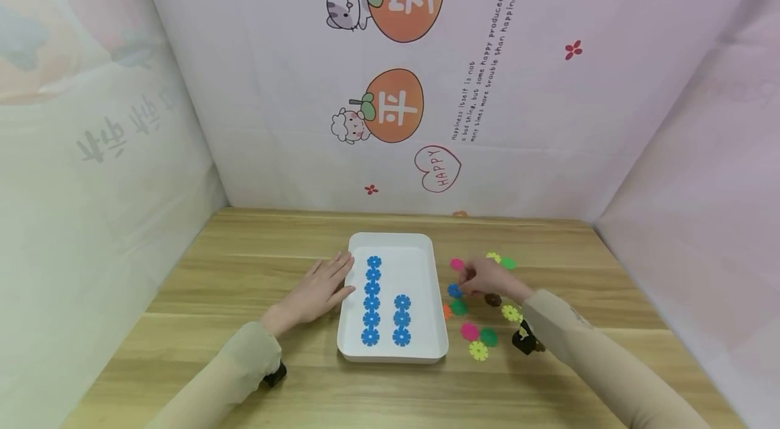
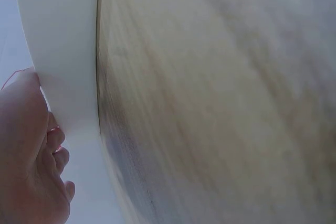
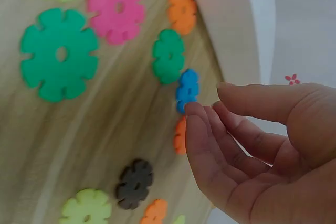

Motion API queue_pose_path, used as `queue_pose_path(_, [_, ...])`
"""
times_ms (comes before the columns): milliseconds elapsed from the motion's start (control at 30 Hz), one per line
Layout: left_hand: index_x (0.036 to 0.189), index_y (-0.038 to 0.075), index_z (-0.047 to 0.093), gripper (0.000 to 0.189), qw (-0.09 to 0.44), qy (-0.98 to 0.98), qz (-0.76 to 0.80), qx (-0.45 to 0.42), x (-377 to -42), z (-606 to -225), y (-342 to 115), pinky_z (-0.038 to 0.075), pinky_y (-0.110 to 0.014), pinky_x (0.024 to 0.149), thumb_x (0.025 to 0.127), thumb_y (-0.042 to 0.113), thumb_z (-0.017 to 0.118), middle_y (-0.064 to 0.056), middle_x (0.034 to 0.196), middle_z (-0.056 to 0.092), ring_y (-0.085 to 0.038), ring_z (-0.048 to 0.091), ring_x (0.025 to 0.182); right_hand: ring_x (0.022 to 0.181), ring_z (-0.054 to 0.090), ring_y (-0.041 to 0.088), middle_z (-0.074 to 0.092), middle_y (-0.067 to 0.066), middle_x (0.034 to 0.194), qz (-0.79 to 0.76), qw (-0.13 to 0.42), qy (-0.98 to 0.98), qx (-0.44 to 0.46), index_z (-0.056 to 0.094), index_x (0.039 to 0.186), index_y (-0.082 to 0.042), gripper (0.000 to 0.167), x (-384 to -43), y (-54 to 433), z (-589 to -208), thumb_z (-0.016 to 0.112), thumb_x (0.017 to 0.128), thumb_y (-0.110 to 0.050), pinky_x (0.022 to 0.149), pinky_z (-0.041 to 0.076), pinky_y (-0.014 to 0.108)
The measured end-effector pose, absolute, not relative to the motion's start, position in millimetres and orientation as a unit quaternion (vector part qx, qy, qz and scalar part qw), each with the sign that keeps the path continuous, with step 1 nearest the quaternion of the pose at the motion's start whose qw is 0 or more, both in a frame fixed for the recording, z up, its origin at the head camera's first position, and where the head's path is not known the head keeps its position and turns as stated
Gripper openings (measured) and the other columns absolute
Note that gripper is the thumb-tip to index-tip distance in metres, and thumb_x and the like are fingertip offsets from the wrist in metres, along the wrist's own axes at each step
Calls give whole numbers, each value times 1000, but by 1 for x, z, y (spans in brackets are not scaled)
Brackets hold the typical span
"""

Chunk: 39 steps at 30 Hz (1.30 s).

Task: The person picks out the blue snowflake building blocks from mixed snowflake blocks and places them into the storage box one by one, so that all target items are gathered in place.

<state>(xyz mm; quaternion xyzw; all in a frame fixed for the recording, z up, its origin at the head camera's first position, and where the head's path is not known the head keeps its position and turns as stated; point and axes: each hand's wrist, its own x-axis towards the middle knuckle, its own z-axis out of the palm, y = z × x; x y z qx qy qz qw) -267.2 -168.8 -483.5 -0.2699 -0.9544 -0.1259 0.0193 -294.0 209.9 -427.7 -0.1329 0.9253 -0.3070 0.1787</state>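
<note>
A white tray (image 1: 416,266) holds two columns of blue snowflake discs, a longer left column (image 1: 372,302) and a shorter right one (image 1: 401,319). My left hand (image 1: 317,294) rests against the tray's left side with fingers extended. The left wrist view has that hand (image 2: 31,156) beside the tray wall (image 2: 63,51). Right of the tray, my right hand (image 1: 487,277) reaches down to a loose blue snowflake disc (image 1: 454,291). In the right wrist view, a gap shows between thumb and fingers of my hand (image 3: 262,145), and the blue disc (image 3: 188,90) lies just beyond the fingertips.
Loose discs lie around my right hand: pink (image 1: 470,331), green (image 1: 489,337), yellow (image 1: 478,350), dark brown (image 1: 493,300) and orange (image 1: 447,311). A green disc (image 1: 459,307) lies close to the blue one. Printed cloth walls (image 1: 292,111) surround the wooden table (image 1: 244,266).
</note>
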Motion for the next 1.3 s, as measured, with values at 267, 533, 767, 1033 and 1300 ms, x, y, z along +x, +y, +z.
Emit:
queue_pose_path(267, [158,8,21,68,16,-954,-134,-269,-266,-481,-168,16,-60,124,106,47,39,-11,166,20,-32,19,155,65,60,18,66,7,73,-258,160,946,-114,68,85,-3,6,-292,214,-439,72,85,-8,56,46,24])
queue_pose_path(533, [159,9,20,68,14,-954,-133,-268,-265,-480,-168,17,-59,124,106,47,38,-10,166,19,-32,19,155,69,57,17,68,6,85,-234,135,957,-107,69,92,-3,14,-294,208,-441,75,86,-15,60,49,27])
queue_pose_path(767, [159,8,19,68,15,-953,-131,-271,-267,-482,-169,17,-59,124,106,48,37,-11,167,19,-33,19,155,74,56,15,67,4,85,-229,126,960,-103,66,90,-5,23,-292,201,-444,80,82,-20,64,48,26])
queue_pose_path(1033, [159,8,19,68,14,-954,-129,-272,-268,-481,-169,16,-59,124,106,48,37,-11,167,19,-33,19,155,72,53,15,63,5,81,-236,118,958,-113,63,85,-4,25,-297,201,-448,82,78,-16,61,44,24])
queue_pose_path(1300, [159,10,18,68,10,-955,-126,-268,-268,-483,-169,15,-58,125,106,49,36,-9,167,18,-30,17,155,75,53,17,61,7,84,-270,132,947,-116,59,89,-1,23,-300,202,-446,79,79,-8,64,45,25])
